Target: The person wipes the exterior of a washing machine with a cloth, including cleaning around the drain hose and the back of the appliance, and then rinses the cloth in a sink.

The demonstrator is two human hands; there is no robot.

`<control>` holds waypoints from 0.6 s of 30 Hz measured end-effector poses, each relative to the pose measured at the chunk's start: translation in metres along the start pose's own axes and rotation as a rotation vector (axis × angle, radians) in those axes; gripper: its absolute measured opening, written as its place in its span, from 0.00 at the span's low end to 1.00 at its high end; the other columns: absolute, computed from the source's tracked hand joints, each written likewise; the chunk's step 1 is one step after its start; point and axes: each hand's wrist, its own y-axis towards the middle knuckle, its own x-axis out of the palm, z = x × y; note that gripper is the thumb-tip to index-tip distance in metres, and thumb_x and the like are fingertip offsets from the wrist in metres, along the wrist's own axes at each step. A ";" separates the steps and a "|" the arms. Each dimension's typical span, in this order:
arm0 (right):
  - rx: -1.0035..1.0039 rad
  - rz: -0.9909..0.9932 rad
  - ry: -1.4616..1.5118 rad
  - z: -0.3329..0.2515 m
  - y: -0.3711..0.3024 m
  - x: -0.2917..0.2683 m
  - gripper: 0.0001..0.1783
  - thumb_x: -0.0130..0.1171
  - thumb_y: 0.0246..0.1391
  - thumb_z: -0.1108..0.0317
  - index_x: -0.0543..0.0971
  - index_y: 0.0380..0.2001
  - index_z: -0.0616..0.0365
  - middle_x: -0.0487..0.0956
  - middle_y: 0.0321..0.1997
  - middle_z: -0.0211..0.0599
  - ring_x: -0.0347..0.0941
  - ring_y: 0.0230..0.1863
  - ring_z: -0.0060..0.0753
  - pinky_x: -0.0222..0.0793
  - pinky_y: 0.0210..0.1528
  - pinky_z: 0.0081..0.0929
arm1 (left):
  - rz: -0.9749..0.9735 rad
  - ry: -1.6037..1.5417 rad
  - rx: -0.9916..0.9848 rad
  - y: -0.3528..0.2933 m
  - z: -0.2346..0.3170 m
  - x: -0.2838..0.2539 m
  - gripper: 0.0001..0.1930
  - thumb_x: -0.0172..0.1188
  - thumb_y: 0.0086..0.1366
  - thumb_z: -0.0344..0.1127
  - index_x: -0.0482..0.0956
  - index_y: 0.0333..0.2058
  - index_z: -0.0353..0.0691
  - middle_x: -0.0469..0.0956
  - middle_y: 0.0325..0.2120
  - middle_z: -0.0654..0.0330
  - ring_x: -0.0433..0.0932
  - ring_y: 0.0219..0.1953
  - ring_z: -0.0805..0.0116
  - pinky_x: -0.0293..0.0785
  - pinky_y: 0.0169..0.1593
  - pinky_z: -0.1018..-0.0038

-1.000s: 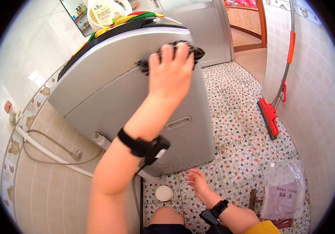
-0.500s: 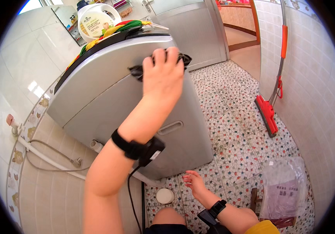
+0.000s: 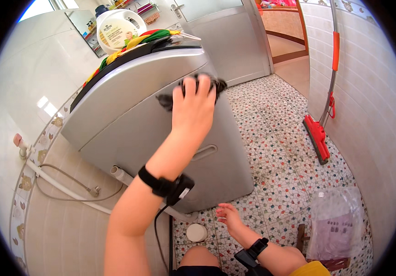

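While left hand (image 3: 192,109) is gripping crumpled black cloth (image 3: 165,102) against grey machine (image 3: 138,124), right hand (image 3: 230,218) is hanging loosely open.

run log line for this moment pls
left hand: holds crumpled black wad against grey washing machine | right hand: open, empty, above patterned floor | red-headed mop: by right wall

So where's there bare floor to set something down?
Bare tiles lie between the grey washing machine and red mop head, back to the door. Crowded: lower down, around the plastic bag, right hand and white round object.
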 end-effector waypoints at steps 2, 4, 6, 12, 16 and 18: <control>-0.005 0.002 -0.017 0.001 0.004 -0.006 0.13 0.43 0.50 0.73 0.69 0.41 0.53 0.73 0.34 0.30 0.67 0.33 0.22 0.62 0.36 0.24 | 0.060 -0.027 0.027 -0.036 -0.001 0.010 0.16 0.53 0.46 0.33 0.78 0.37 0.48 0.66 0.41 0.60 0.62 0.43 0.58 0.61 0.38 0.66; -0.008 -0.007 -0.046 0.003 0.006 -0.010 0.13 0.42 0.50 0.73 0.69 0.40 0.53 0.73 0.33 0.30 0.67 0.34 0.22 0.62 0.36 0.24 | 0.027 -0.129 0.096 -0.071 -0.009 0.014 0.17 0.54 0.45 0.32 0.78 0.37 0.49 0.65 0.42 0.60 0.62 0.45 0.57 0.61 0.40 0.65; -0.025 -0.010 -0.007 0.003 0.006 -0.011 0.12 0.42 0.51 0.73 0.69 0.40 0.53 0.73 0.33 0.30 0.68 0.34 0.23 0.62 0.36 0.24 | -0.033 -0.239 0.082 -0.098 -0.020 0.013 0.18 0.55 0.44 0.31 0.78 0.38 0.49 0.65 0.42 0.60 0.62 0.45 0.57 0.61 0.41 0.65; 0.029 0.008 -0.029 0.000 -0.002 -0.002 0.12 0.43 0.51 0.73 0.68 0.40 0.53 0.73 0.33 0.30 0.68 0.32 0.23 0.63 0.35 0.24 | 0.051 -0.336 -0.213 -0.102 -0.078 -0.008 0.20 0.56 0.41 0.28 0.77 0.38 0.48 0.64 0.43 0.57 0.61 0.45 0.56 0.60 0.44 0.64; 0.047 0.017 -0.042 0.007 0.002 0.002 0.14 0.43 0.50 0.74 0.68 0.42 0.55 0.73 0.32 0.30 0.68 0.32 0.22 0.63 0.34 0.24 | 0.169 -0.132 -0.334 -0.079 -0.084 0.000 0.21 0.57 0.40 0.29 0.76 0.39 0.50 0.63 0.43 0.59 0.61 0.46 0.56 0.59 0.44 0.63; 0.059 0.016 -0.056 0.014 0.007 0.001 0.16 0.42 0.48 0.76 0.68 0.43 0.57 0.73 0.32 0.30 0.68 0.32 0.23 0.62 0.33 0.23 | 0.134 -0.136 -0.310 -0.080 -0.066 0.009 0.19 0.56 0.43 0.30 0.77 0.38 0.52 0.63 0.43 0.62 0.60 0.46 0.57 0.58 0.43 0.63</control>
